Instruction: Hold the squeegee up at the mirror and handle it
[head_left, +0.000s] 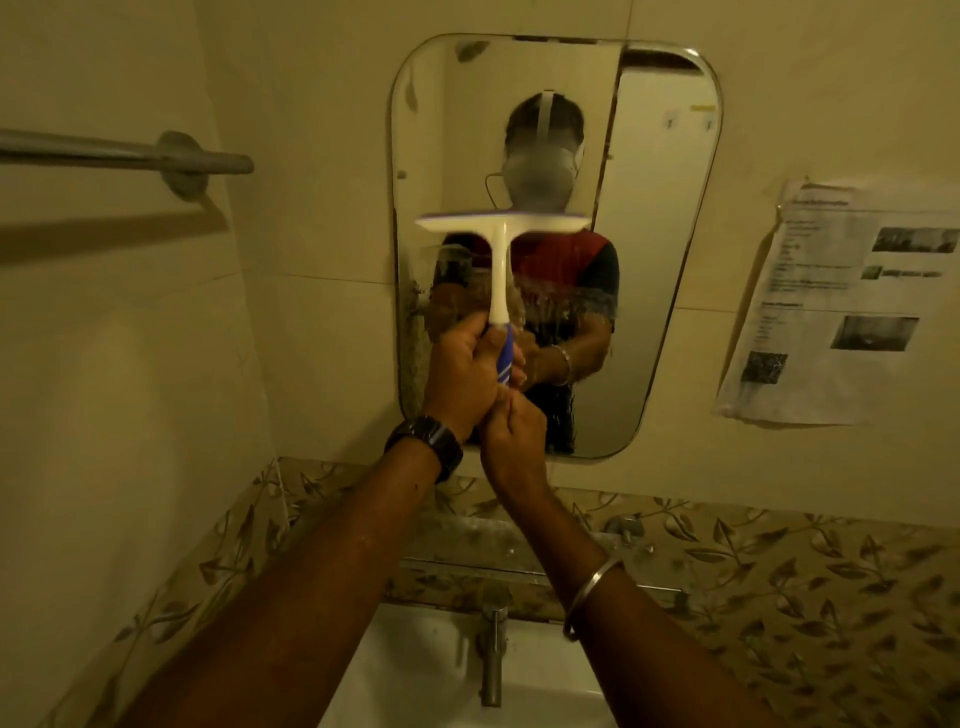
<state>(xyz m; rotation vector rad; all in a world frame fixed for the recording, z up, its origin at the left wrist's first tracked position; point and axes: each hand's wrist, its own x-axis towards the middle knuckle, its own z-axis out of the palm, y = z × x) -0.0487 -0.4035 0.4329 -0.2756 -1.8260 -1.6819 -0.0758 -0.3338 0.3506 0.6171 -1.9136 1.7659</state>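
A white squeegee (501, 244) with a blue grip stands upright against the wall mirror (665, 249); its wide blade lies across the glass about halfway up. My left hand (462, 374), with a dark watch on the wrist, grips the blue handle. My right hand (511, 436), a metal bangle on its forearm, is curled just below and touches the left hand near the handle's lower end; whether it holds the handle is hidden. The glass under the blade looks wet and streaked.
A white basin (415, 670) with a metal tap (493, 649) sits below my arms. A leaf-patterned tile band (779, 587) runs along the wall. A grey towel bar (124, 156) sticks out at the left. A printed paper sheet (841, 306) hangs right of the mirror.
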